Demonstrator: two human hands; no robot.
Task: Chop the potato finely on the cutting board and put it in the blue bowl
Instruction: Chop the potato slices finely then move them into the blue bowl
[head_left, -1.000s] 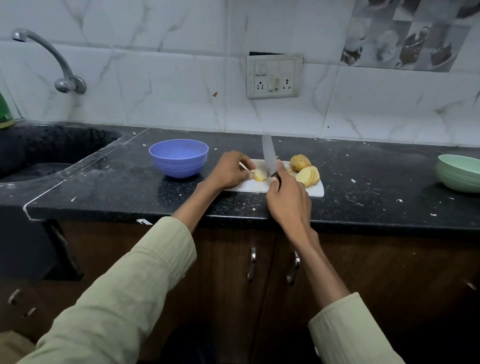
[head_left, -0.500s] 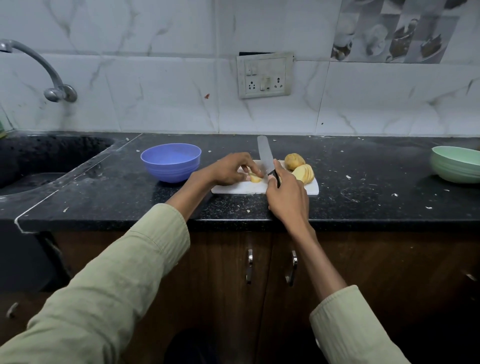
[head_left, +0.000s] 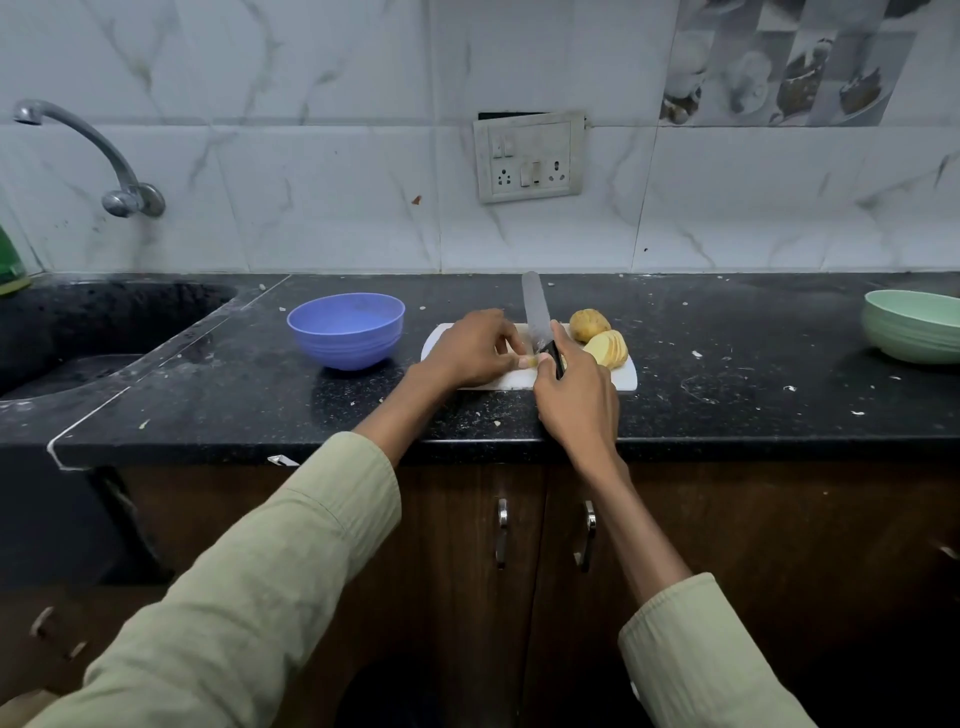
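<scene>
Looking down from the head camera, we see our right hand (head_left: 574, 400) curled around the black handle of a knife (head_left: 535, 312), its blade pointing away from us over the white cutting board (head_left: 626, 376). Our left hand (head_left: 467, 353) lies on the board just left of the blade, fingers bent over a small yellow potato piece (head_left: 528, 361) and pinning it down; most of that piece is hidden under the fingers. On the right part of the board sit a fanned stack of potato slices (head_left: 607, 349) and, just behind it, an uncut potato chunk (head_left: 588, 325) with its skin on. The blue bowl (head_left: 345, 330) stands on the black counter (head_left: 208, 395) to the left of the board, near it but apart. We cannot tell whether anything lies inside it. A green bowl (head_left: 911, 332) sits far to the right, and a sink (head_left: 78, 332) with a tap (head_left: 104, 156) is on the left.
</scene>
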